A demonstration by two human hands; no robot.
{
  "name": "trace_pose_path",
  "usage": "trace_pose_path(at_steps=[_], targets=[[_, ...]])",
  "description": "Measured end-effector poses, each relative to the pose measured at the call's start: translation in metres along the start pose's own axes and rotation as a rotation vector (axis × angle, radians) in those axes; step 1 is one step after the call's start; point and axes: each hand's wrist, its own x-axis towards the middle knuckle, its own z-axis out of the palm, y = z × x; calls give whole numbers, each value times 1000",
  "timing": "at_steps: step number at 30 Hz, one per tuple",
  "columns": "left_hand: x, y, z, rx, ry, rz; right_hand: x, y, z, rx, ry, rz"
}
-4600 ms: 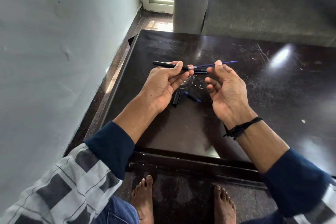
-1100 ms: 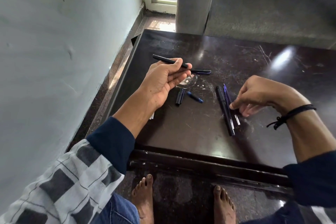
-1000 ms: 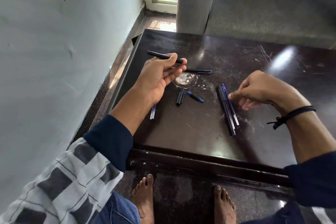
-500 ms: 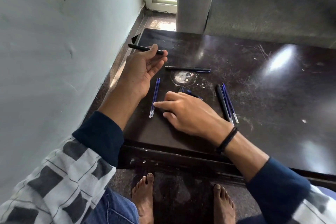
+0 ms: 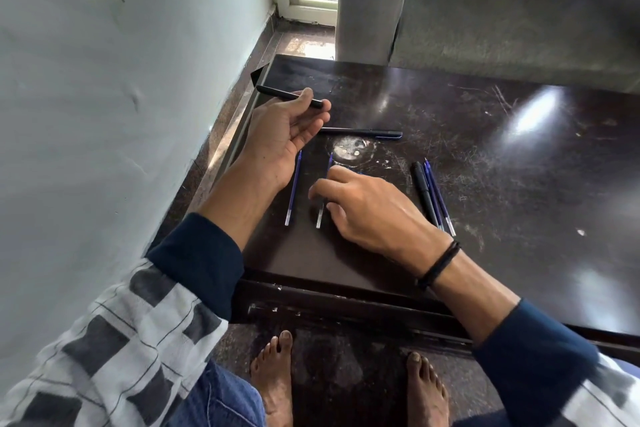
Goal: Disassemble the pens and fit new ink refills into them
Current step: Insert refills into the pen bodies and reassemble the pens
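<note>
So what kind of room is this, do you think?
Probably a home living room: a grey sofa stands behind the dark table, and the person sits with bare feet on the floor.

Dark, glossy table [image 5: 519, 253], its top scratched and marked by a pale round scuff [image 5: 351, 152]. Lying on it: a black pen [image 5: 360, 132] beyond the scuff; at left, a blue refill [image 5: 293, 189] and a second refill [image 5: 319, 218] (partly hidden under the right hand [image 5: 367, 208]); at right, a second black pen [image 5: 423, 191] touching a pair of blue refills [image 5: 440, 201].
</note>
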Motion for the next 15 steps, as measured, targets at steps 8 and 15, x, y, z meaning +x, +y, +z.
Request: trace_pose_path(at_steps=[8,15], targets=[[2,-3,1,0,-4,1,2,8,7,-138,45,-162],[-4,6,7,-112,-115,37,1,-2,-3,199,337,-196]])
